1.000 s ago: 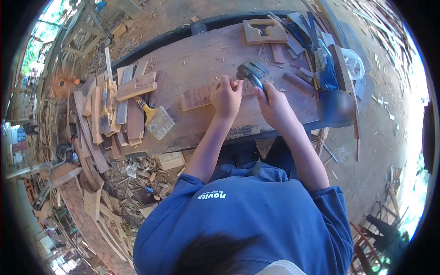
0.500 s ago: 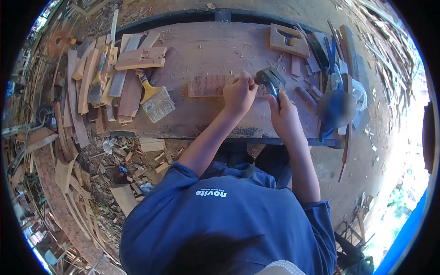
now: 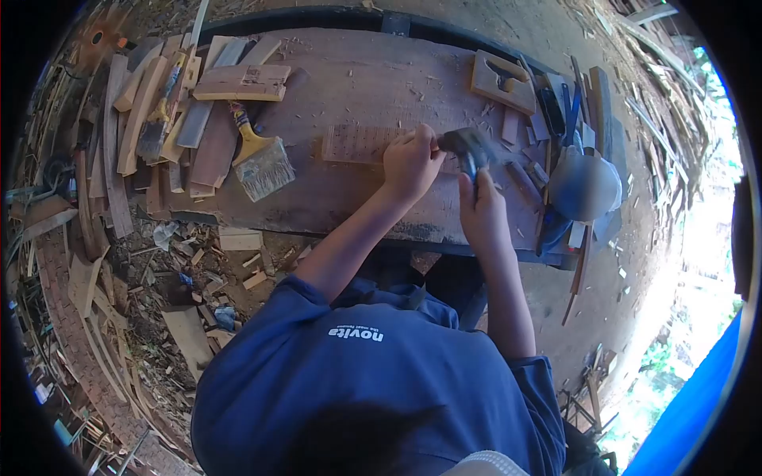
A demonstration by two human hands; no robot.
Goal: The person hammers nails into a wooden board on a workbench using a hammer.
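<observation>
My right hand (image 3: pixel 484 210) is wrapped around the handle of a hammer (image 3: pixel 470 147), whose dark metal head is blurred. Just left of the hammer head, my left hand (image 3: pixel 413 165) is closed in a pinch; whatever its fingertips hold is too small or hidden to make out. Beneath my left hand lies a short reddish wooden board (image 3: pixel 353 144) with rows of small marks or points on its face. My left hand and the hammer hide the board's right part.
On the workbench's (image 3: pixel 333 71) left, wood strips (image 3: pixel 143 115) lie with a wide paintbrush (image 3: pixel 263 168) and a crosswise wood block (image 3: pixel 242 82). At right are a wooden-handled saw (image 3: pixel 503 82), offcuts and a round blurred object (image 3: pixel 586 186). Scraps cover the ground.
The hammer head is now smeared by motion beside my left hand, which keeps its pinch over the board. The whole view has shifted slightly.
</observation>
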